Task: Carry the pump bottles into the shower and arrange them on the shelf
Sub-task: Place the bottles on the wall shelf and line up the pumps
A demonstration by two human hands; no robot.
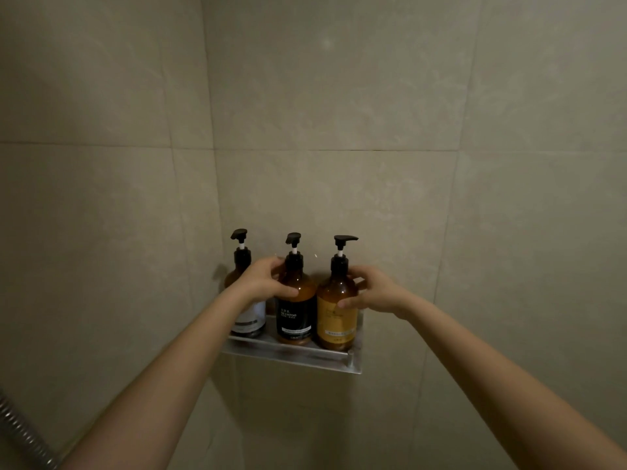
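Both hands reach to the middle of the frame: the left hand (263,283) is wrapped around the shoulder of the black-label shampoo bottle (296,312), thumb across its front, and the right hand (369,290) pinches the yellow-label pump bottle (337,313) near its neck and shoulder, thumb on the front. These two amber bottles stand upright and side by side on the metal corner shelf (291,355), in the lower centre. A white-label pump bottle (249,315) stands at the left end, partly hidden behind the left wrist, and a shower hose (23,432) crosses the lower left corner before the tiled wall (339,96).
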